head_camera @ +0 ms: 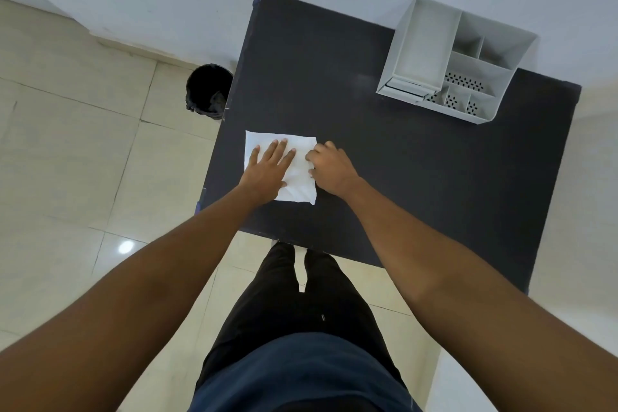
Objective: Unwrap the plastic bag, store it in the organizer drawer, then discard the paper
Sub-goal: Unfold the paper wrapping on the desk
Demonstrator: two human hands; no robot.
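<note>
**Right now: right hand works the paper's right edge**

Head view: the folded paper [296,170] lies left of centre on the table [401,160]. Left hand [267,170] presses flat, fingers spread. Right hand [329,167], fingers curled, pinches the nearest edge; the bag isn't visible.

one wide-angle view, worn on the person's head, looks steeply down over both outstretched arms onto the dark table [418,177]. it also takes in floor [67,144], wall and legs (straight edges bow outward).

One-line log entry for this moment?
left hand flat on paper | right hand at its edge | still wrapped | organizer untouched
</note>
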